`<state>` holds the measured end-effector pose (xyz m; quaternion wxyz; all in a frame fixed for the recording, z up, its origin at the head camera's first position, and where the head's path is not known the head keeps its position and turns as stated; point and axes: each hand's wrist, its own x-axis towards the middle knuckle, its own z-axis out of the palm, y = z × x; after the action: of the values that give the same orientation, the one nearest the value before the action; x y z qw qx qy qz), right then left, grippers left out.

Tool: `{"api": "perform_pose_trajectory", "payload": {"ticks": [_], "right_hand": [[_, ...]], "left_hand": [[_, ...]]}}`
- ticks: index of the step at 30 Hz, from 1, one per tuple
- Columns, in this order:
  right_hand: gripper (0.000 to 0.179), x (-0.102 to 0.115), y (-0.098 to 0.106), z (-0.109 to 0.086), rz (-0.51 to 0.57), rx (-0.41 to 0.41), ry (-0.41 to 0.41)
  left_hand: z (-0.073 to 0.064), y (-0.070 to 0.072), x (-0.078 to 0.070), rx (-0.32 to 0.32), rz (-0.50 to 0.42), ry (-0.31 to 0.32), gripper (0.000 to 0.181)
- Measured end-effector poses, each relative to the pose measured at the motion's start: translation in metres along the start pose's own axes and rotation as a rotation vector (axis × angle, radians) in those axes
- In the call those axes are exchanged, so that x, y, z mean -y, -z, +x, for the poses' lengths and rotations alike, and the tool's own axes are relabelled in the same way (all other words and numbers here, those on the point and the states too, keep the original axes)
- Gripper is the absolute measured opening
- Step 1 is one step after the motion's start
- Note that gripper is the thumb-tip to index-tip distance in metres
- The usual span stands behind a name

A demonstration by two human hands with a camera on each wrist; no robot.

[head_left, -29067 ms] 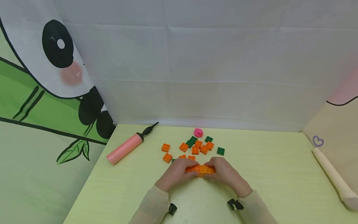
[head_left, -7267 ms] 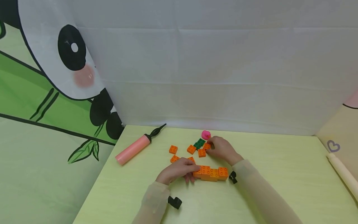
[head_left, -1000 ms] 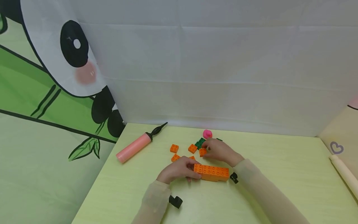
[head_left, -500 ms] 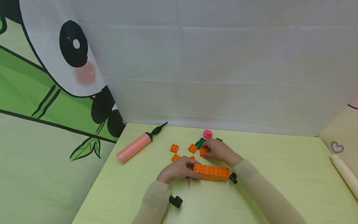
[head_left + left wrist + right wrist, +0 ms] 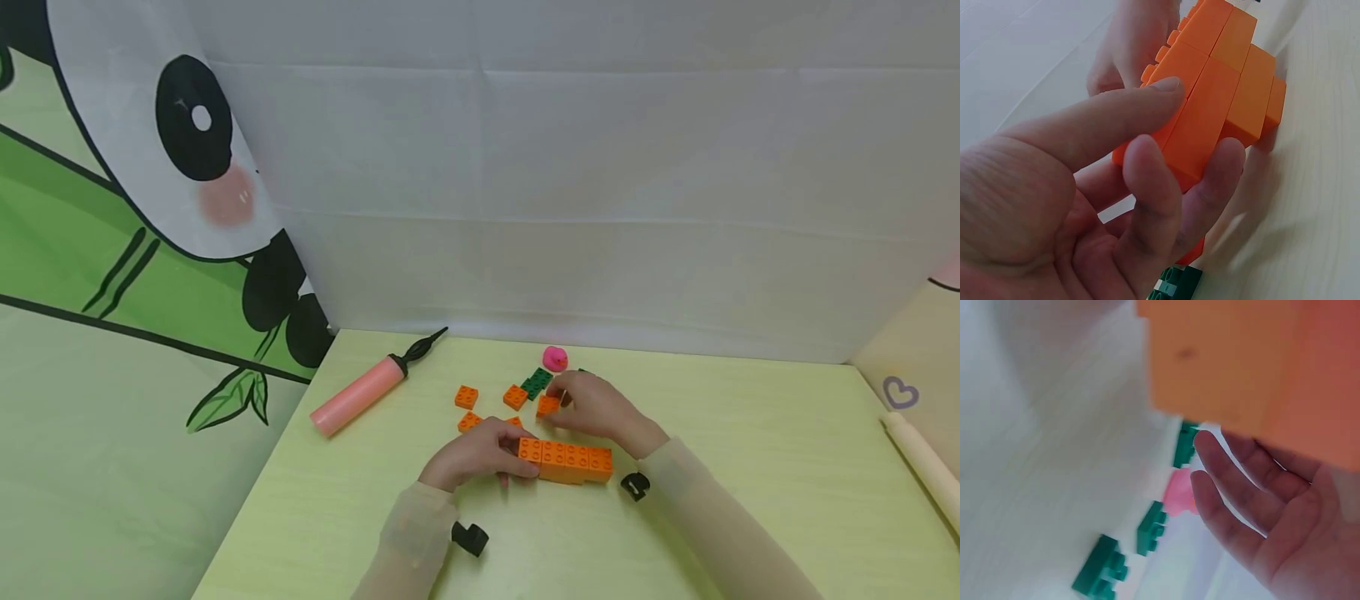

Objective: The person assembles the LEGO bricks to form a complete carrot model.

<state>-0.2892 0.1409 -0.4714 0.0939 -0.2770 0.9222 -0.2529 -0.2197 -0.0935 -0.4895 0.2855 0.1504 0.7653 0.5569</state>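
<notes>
A row of joined orange toy bricks [image 5: 566, 463], stacked in layers that step in underneath, lies in front of me. My left hand [image 5: 474, 455] grips its left end; the left wrist view shows the thumb on one side and curled fingers on the other. Farther back, my right hand [image 5: 597, 408] pinches a single orange brick [image 5: 548, 406] between thumb and fingers. In the right wrist view the joined bricks [image 5: 1222, 362] block the near part, hiding that pinch, while several fingers [image 5: 1229, 481] show beyond. Loose orange bricks [image 5: 467, 397] and green bricks [image 5: 537, 382] lie around the hands.
A pink rubber toy [image 5: 555, 359] sits behind the bricks. To the left lies a pink hand pump [image 5: 360, 393] with a black nozzle. A cream roll [image 5: 921, 467] runs along the table's right edge. A white cloth [image 5: 570, 192] hangs behind the table.
Over the longer span the orange row has grown and fewer loose bricks are around it. In the last second my right hand shifts slightly right with the single brick; my left hand keeps its grip.
</notes>
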Motion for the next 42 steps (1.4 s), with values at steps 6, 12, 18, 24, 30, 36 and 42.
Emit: {"api": "perform_pose_trajectory", "payload": {"ticks": [6, 12, 18, 24, 30, 36, 42], "right_hand": [[0.027, 0.015, 0.005, -0.019, 0.079, -0.015, 0.033], [0.021, 0.03, 0.008, -0.043, 0.194, -0.031, 0.09], [0.02, 0.037, 0.001, -0.058, 0.22, -0.05, 0.128], [0.021, 0.044, -0.009, -0.064, 0.239, -0.057, 0.152], [0.022, 0.052, -0.014, -0.068, 0.22, -0.065, 0.142], [0.022, 0.057, -0.015, -0.068, 0.167, -0.079, 0.131], [0.023, 0.059, -0.015, -0.069, 0.146, -0.079, 0.102]], "left_hand": [[-0.002, 0.001, 0.003, 0.004, 0.01, -0.012, 0.015], [-0.005, 0.001, 0.004, 0.001, 0.016, -0.01, 0.013], [-0.008, 0.001, 0.004, 0.016, 0.011, -0.019, 0.013], [-0.011, 0.002, 0.006, 0.025, -0.002, -0.019, 0.012], [-0.015, 0.002, 0.007, 0.03, 0.002, -0.017, 0.011], [-0.015, 0.002, 0.006, 0.022, 0.009, -0.022, 0.01], [-0.014, 0.001, 0.005, 0.027, 0.007, -0.028, 0.01]]}}
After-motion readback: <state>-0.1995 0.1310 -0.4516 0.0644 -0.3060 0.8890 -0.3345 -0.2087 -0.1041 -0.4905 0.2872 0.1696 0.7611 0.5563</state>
